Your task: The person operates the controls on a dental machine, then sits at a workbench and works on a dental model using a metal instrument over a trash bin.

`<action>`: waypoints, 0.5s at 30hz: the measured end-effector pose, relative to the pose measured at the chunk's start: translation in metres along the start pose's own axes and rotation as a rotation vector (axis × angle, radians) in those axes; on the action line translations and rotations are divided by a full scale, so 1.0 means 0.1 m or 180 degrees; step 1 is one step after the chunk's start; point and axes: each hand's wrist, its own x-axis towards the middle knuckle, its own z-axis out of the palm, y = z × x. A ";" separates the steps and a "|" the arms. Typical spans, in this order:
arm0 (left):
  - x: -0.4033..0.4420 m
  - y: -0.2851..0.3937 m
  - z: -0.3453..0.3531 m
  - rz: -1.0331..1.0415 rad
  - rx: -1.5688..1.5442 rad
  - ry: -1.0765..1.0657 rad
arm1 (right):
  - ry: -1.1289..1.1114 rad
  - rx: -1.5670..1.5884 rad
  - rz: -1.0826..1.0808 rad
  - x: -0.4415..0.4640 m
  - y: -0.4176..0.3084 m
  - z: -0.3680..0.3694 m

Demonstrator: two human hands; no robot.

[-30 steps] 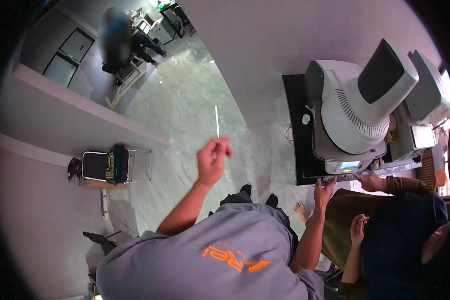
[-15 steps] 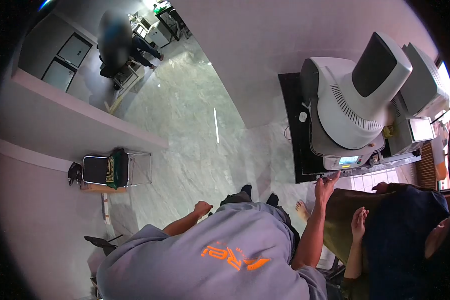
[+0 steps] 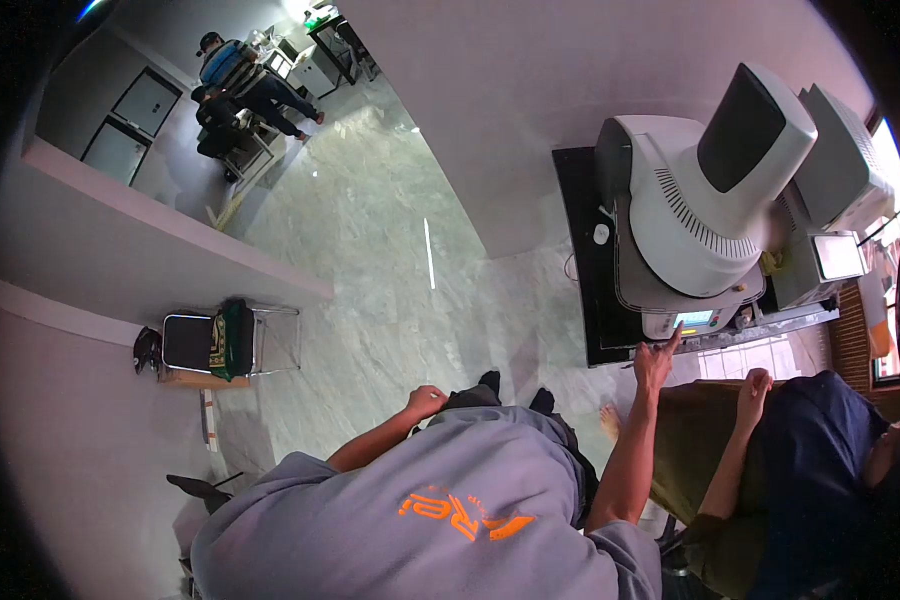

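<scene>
My right hand reaches up to a large white-and-grey machine on the right. Its index finger is stretched out to the lower edge of a small lit screen on the machine's front panel; whether the tip touches is hard to tell. The hand's other fingers are curled and hold nothing. Beside my hip, my left hand is closed in a loose fist, with nothing showing in it.
A seated person's hand rises close to my right arm. The machine stands on a black-topped table, with a grey boxy unit behind it. At left is a metal-framed chair with dark cloth. Other people are far back.
My right hand has moved up to the panel, index finger extended. My left hand has shifted right and up toward my hip. The nearby person's hand has risen.
</scene>
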 end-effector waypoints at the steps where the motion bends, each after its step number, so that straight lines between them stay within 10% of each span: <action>1: -0.02 -0.03 -0.01 -0.0026 0.0096 -0.0028 | -0.0077 -0.0051 0.0087 -0.01 -0.05 -0.03; 15: -0.03 -0.54 0.08 -0.0024 0.0268 -0.0302 | 0.0257 0.0129 0.0451 -0.06 0.29 0.10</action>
